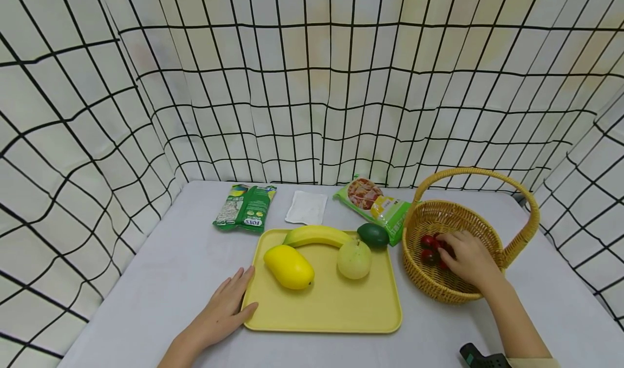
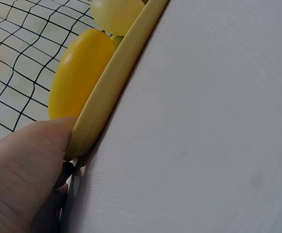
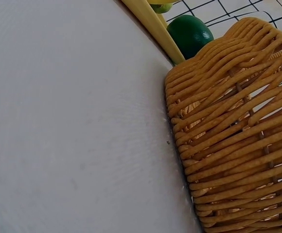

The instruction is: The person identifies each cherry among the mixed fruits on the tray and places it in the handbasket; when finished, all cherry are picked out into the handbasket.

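In the head view my left hand (image 1: 221,308) rests at the left edge of a yellow tray (image 1: 341,311), fingers straight, thumb on the rim. The tray bears a yellow mango (image 1: 289,267), a banana (image 1: 317,235) and a pale green round fruit (image 1: 354,259). A dark green avocado-like fruit (image 1: 372,234) lies at its back right corner. My right hand (image 1: 465,257) reaches into a wicker basket (image 1: 424,281) and pinches at dark red cherries (image 1: 429,255), partly hidden by the fingers. The right wrist view shows only the basket's outer wall (image 3: 238,141), not the hand.
Behind the tray lie a green snack bag (image 1: 246,208), a white packet (image 1: 307,207) and a green bag with a food picture (image 1: 372,202). The basket's tall handle (image 1: 528,216) arches over it. Black netting on white cloth (image 1: 312,86) surrounds the table.
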Demonstrator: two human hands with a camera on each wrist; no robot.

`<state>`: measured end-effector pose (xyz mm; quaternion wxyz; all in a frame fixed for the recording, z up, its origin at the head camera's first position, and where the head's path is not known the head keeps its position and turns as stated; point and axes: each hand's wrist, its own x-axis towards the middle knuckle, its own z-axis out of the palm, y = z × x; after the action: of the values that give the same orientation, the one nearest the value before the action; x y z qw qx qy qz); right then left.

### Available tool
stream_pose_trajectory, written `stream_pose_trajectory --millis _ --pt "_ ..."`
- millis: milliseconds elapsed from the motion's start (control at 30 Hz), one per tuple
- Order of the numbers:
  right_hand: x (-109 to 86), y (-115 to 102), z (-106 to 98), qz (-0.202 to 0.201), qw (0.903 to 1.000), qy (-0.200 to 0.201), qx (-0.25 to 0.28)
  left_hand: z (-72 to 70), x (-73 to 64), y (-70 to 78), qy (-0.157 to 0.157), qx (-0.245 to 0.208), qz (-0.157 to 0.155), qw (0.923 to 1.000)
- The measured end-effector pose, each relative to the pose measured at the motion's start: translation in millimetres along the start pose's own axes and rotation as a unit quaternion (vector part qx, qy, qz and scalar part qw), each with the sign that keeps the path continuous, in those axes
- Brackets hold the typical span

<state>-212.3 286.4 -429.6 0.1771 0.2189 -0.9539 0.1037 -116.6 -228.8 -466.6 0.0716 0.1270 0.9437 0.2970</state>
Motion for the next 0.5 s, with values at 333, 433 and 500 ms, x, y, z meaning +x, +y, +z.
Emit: stream_pose_trajectory --millis 333,433,500 --pt "0.3 -0.1 2.2 -0.002 0.9998 -0.019 0.009 0.2 -0.2 -0.9 0.005 0.006 0.006 0.9999" --pt "0.4 -0.5 1.4 0.001 0.9997 -0.021 0.009 0.2 -0.3 -0.9 0.005 0.004 0.006 1.0" --pt "0.5 -0.9 0.3 0.003 0.9998 -0.018 0.009 0.0 -0.4 -0.6 0.005 0.004 0.006 1.0"
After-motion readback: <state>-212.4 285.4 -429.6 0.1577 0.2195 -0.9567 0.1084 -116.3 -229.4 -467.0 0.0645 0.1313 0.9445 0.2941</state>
